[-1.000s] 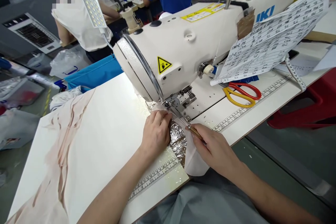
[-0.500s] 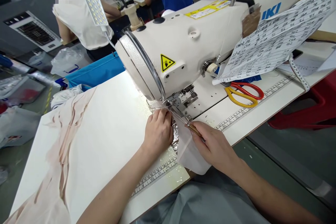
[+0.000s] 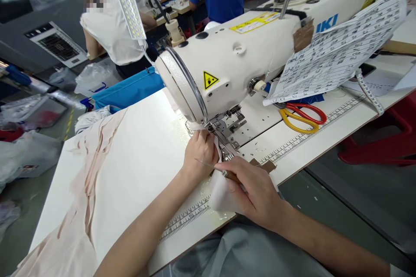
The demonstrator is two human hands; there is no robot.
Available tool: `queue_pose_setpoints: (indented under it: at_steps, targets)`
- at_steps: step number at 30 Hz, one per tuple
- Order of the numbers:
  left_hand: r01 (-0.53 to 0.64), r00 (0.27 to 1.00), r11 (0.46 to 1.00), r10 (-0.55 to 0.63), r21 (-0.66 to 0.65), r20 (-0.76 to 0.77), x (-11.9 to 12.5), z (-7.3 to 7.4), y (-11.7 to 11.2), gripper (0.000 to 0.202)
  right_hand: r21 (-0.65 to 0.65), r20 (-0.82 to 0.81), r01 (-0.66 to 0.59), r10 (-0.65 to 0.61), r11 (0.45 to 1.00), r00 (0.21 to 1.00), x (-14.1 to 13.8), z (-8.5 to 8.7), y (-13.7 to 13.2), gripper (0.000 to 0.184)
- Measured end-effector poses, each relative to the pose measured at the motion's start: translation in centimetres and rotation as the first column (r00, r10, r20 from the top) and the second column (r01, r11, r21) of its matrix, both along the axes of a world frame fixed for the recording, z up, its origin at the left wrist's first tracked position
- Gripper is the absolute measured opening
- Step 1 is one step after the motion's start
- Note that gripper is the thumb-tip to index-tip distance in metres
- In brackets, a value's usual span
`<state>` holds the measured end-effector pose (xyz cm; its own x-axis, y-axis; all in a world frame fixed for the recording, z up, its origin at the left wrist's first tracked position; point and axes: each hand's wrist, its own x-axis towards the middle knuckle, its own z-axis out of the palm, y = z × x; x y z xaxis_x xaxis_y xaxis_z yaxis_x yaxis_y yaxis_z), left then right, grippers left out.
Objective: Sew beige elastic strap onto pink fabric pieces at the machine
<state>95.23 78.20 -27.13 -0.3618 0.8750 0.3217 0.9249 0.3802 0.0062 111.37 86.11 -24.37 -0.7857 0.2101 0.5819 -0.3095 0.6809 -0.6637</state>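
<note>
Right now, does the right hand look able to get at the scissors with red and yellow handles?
Probably yes: the scissors show both handles past the paper sheet, and nothing seems to stand between them and the right hand. However, this hand holds a thin tool, which may hinder its grip.

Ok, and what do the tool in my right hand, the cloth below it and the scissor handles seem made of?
Tool: thin greyish shaft, likely metal; brown handle, perhaps wood. Cloth: matte, pale, thin fabric, softly draping; fibre unclear. Scissor handles: smooth, evenly red and yellow, probably plastic or plastic-coated.
</note>
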Motion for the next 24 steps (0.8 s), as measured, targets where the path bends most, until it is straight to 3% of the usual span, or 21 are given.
queue_pose_setpoints:
  at_steps: [3,5,8,11,13,18,24]
  targets:
    - [-0.041,0.999,0.997,0.039,-0.069,-0.028,-0.4,0.4,0.9,0.019,0.035,-0.005,-0.018,0.018,0.999,1.000,0.3,0.5,-0.6,0.025]
    - [-0.106,0.994,0.994,0.106,-0.017,0.026,-0.8,0.5,1.0,0.021,0.080,0.057,0.013,-0.018,0.997,0.998,0.7,0.3,-0.3,0.024]
    - [-0.199,0.949,0.969,0.155,0.143,0.274,-1.5,0.4,0.4,0.018,0.155,0.181,0.152,-0.179,0.976,0.967,1.4,-0.6,1.2,0.023]
    - [-0.224,0.835,0.941,0.051,0.255,0.547,-2.3,0.2,-0.3,0.014,0.262,0.287,0.244,-0.317,0.934,0.904,1.2,-1.6,2.8,0.028]
    - [-0.227,0.767,0.930,-0.013,0.291,0.642,-2.6,0.2,-0.6,0.015,0.324,0.319,0.247,-0.351,0.913,0.880,0.6,-2.1,3.4,0.029]
    - [-0.229,0.706,0.919,-0.070,0.321,0.705,-2.7,0.5,-0.7,0.017,0.413,0.328,0.212,-0.362,0.886,0.873,-1.1,-2.4,3.1,0.030]
    - [-0.265,0.675,0.916,-0.046,0.300,0.737,-2.8,0.6,-0.7,0.014,0.448,0.367,0.189,-0.373,0.874,0.852,-1.7,-2.1,2.9,0.026]
